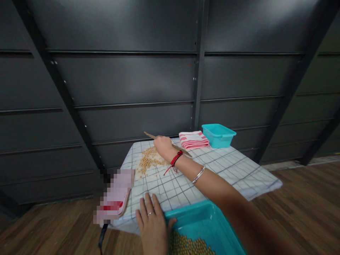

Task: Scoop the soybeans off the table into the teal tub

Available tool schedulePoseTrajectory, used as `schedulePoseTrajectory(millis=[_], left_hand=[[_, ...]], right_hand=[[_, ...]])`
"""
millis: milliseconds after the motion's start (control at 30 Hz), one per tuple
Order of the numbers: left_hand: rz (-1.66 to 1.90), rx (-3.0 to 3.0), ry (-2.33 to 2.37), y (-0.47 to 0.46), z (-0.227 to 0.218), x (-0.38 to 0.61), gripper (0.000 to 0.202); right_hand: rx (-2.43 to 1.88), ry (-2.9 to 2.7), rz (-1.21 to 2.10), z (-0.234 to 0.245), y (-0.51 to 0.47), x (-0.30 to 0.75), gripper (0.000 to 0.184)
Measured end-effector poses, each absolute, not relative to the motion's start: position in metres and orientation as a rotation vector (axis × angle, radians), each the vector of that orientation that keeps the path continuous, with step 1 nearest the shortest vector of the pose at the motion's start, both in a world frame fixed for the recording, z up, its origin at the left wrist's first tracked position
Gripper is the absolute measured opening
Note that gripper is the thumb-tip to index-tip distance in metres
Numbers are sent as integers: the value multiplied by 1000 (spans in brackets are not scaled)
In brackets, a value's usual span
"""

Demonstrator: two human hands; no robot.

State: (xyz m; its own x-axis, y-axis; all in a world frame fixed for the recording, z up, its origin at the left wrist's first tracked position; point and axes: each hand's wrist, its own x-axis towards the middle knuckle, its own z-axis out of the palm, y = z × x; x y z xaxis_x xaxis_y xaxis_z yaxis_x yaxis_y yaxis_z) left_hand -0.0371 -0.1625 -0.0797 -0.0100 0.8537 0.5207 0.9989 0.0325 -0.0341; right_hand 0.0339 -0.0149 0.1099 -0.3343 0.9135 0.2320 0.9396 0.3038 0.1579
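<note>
My right hand (163, 146) reaches across the table and is closed round a long, thin wooden tool (150, 135). The tool's far end pokes out to the left and its other end passes behind my wrist, so its kind is unclear. Just below that hand, tan beans (146, 163) lie scattered on the checked tablecloth. My left hand (153, 223) is at the table's near edge, on the left rim of a teal plastic basin (203, 216). Its thumb hooks inside the rim and its fingers stretch along the outside. More beans (190, 245) lie in the basin's near part.
A folded pink-and-white striped towel (193, 139) and a smaller teal basket (219, 136) stand at the back right of the white checked tablecloth (239, 170). At the left edge lies a blurred pink object (117, 194) with a dark strap. A dark panelled wall (138, 78) rises behind.
</note>
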Motion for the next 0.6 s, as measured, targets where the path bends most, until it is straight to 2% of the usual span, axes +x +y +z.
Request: schedulePoseTrajectory(millis=[167, 233, 600], left_hand=[[-503, -1884, -1924, -163, -82, -38, 63], [-511, -1884, -1926, -164, -81, -37, 63], [-459, -1888, -1888, -166, -82, -39, 64]], right_hand=[[-1689, -2456, -582, 99, -27, 79, 33], [-1631, -2470, -654, 89, -32, 102, 26], [-1359, -2488, -808, 58, -35, 179, 34]])
